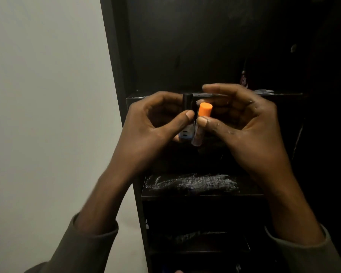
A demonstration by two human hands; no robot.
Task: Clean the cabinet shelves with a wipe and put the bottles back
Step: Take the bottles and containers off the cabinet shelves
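Observation:
Both hands meet in front of a dark cabinet, level with its upper shelf point(280, 94). My left hand point(156, 123) grips a small bottle with a black cap point(187, 101) and a blue-and-white label at its base. My right hand point(242, 119) pinches a slim clear bottle with an orange cap point(204, 109) between thumb and fingers. The two bottles are side by side and touching. No wipe is visible.
The shelf below point(193, 184) shows whitish wet streaks. A dark bottle point(244, 79) stands at the back right of the upper shelf. A plain pale wall point(47, 95) runs along the cabinet's left side. The lower shelves are dark, their contents hard to make out.

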